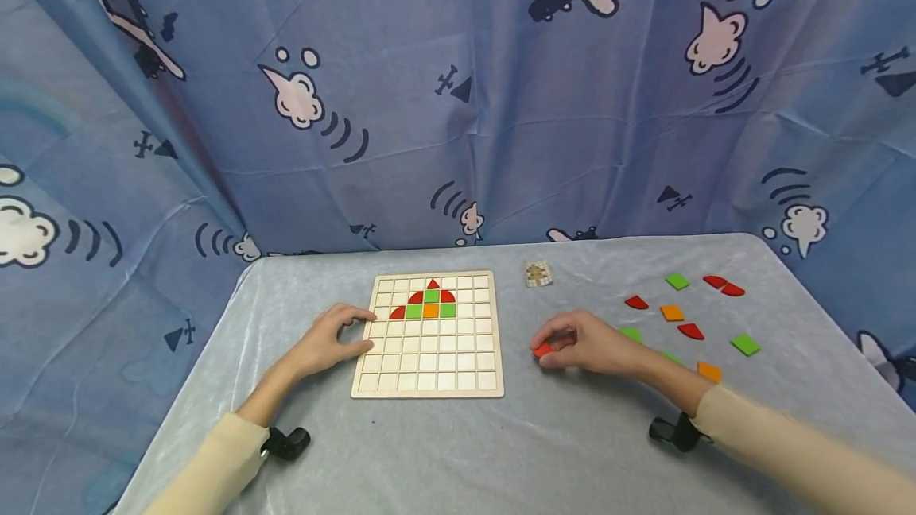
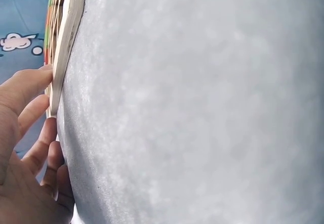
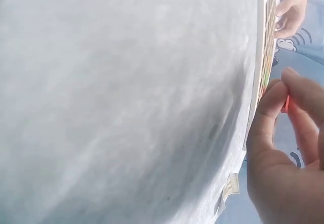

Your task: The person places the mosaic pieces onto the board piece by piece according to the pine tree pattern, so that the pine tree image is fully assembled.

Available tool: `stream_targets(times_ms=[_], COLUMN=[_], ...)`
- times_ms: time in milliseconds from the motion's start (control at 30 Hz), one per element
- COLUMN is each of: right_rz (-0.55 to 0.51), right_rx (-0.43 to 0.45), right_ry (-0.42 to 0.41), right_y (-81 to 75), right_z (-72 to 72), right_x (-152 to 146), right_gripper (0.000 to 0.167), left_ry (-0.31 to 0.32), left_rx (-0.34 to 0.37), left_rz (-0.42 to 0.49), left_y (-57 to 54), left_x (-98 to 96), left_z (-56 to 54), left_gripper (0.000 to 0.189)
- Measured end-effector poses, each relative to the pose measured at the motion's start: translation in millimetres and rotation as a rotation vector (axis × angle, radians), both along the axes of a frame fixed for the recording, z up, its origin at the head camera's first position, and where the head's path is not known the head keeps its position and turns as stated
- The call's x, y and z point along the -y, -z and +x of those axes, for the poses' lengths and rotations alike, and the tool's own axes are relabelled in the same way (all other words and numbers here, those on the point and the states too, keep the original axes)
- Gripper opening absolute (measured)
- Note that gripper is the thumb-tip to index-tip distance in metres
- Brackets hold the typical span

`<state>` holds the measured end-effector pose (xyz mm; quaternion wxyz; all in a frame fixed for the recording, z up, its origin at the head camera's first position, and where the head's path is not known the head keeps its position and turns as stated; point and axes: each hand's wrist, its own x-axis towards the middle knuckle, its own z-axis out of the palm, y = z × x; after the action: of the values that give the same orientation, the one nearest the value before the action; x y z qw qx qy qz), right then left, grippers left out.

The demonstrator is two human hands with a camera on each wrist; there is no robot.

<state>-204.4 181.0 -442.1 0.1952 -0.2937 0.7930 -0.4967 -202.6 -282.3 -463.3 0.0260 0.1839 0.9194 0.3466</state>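
Observation:
A pale wooden grid board (image 1: 440, 360) lies on the table, its upper cells filled with red, green and orange tiles forming a stepped shape topped by a red triangle (image 1: 432, 284). My left hand (image 1: 331, 340) touches the board's left edge with thumb and fingertips; the left wrist view shows the fingers against the wooden rim (image 2: 62, 52). To the right of the board, my right hand (image 1: 590, 344) pinches a red tile (image 1: 543, 350) between thumb and fingers. The fingers cover most of that tile, and only a thin red edge (image 3: 286, 104) shows in the right wrist view.
Loose tiles lie scattered at the right, among them a green square (image 1: 745, 344), an orange square (image 1: 672, 313) and a red quarter-round (image 1: 637, 303). A small patterned card (image 1: 538, 273) sits behind my right hand. A blue printed curtain (image 1: 401, 102) hangs behind the table.

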Motion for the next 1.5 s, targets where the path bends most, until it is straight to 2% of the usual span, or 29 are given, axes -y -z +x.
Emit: stream_targets(times_ms=[267, 767, 1033, 1233, 1400, 1500], right_rz=[-0.033, 0.018, -0.053, -0.094, -0.121, -0.118], right_rx=[0.068, 0.021, 0.069, 0.039, 0.107, 0.113], right_ry=[0.038, 0.030, 0.091, 0.069, 0.099, 0.113], right_y=[-0.7, 2.0, 2.9, 4.8, 5.5, 4.7], right_z=[-8.4, -29.1, -40.2, -44.3, -47.8, -50.9], right_x=[9.8, 36.0, 48.9, 54.3, 61.0, 66.6], right_gripper=[0.025, 0.027, 0.025, 0.018, 0.017, 0.017], left_ry=[0.003, 0.017, 0.006, 0.001, -0.003, -0.005], left_rx=[0.001, -0.017, -0.001, 0.010, 0.010, 0.009], left_rz=[0.000, -0.004, -0.012, -0.016, -0.019, -0.021], left_y=[0.4, -0.6, -0.7, -0.7, -1.4, -1.5], left_x=[-0.6, -2.3, -1.7, -1.9, -2.1, -2.0], left_z=[-0.9, -2.1, -1.2, -0.2, 0.6, 0.6], left_gripper=[0.040, 0.040, 0.040, 0.040, 0.040, 0.040])
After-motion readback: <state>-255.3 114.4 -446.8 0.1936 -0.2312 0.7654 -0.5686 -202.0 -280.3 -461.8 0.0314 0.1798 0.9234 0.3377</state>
